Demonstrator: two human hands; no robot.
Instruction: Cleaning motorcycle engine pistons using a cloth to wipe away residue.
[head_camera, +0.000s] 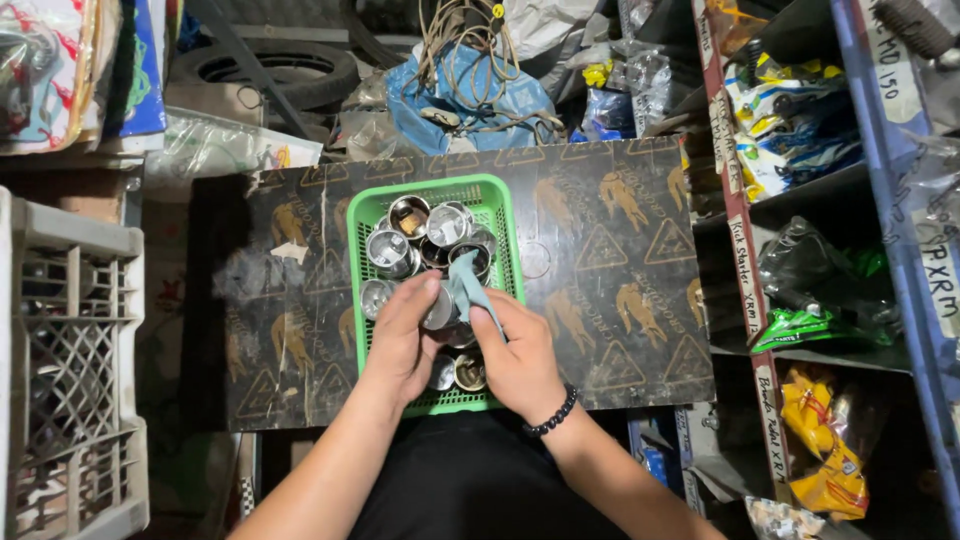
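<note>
A green plastic basket (497, 215) sits on a dark printed board (610, 280) and holds several shiny round metal parts (410, 240). Over the basket's near half, my left hand (402, 340) grips one of the metal parts (440, 312). My right hand (520, 358), with a black bead bracelet on the wrist, presses a grey-blue cloth (466, 282) against that part. The part is mostly hidden between my fingers and the cloth.
A white plastic crate (70, 360) stands at the left. Metal shelving (740, 260) with bagged goods fills the right side. Behind the board lie a tyre (280, 65), a blue bag (470, 105) with tangled cords and other clutter.
</note>
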